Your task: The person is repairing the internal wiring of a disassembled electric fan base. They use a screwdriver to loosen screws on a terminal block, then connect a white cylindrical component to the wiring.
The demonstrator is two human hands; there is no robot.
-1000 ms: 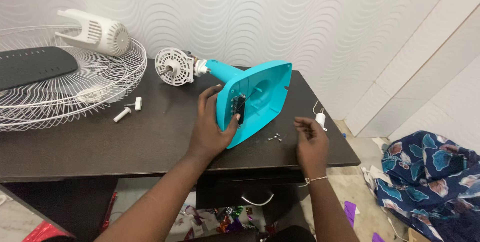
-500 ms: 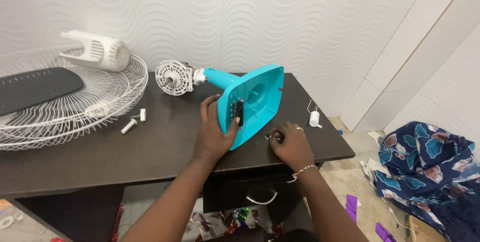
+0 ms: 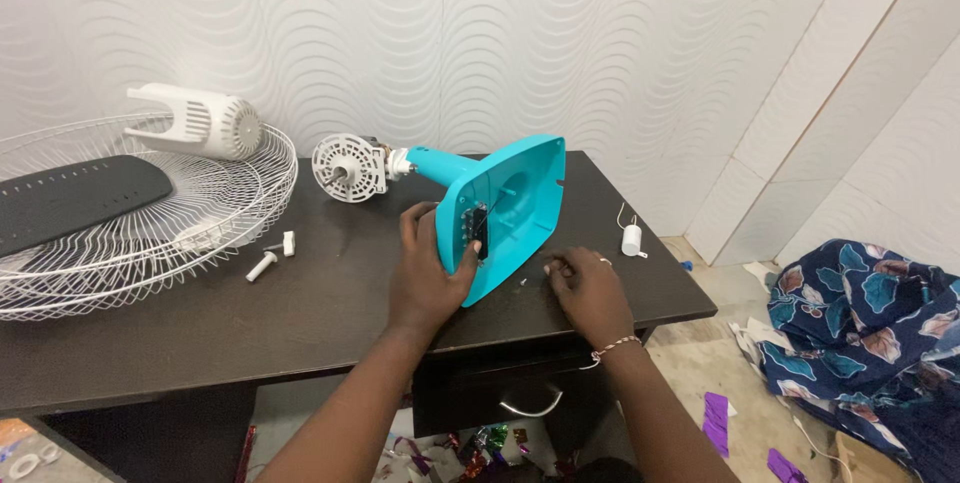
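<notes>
While the left hand (image 3: 428, 278) grips one teal fan base (image 3: 505, 211), the right hand (image 3: 590, 293) pinches at one screw (image 3: 548, 269).

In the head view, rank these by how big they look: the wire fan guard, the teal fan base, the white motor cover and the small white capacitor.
Largest to smallest:
1. Wire fan guard
2. Teal fan base
3. White motor cover
4. White capacitor

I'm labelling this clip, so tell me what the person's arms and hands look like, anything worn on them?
Both forearms are bare, with no sleeves in view and no gloves. The left hand wears nothing that shows. The right hand has a ring on one finger, and a thin beaded bracelet, pale with reddish bits, circles its wrist.
</notes>
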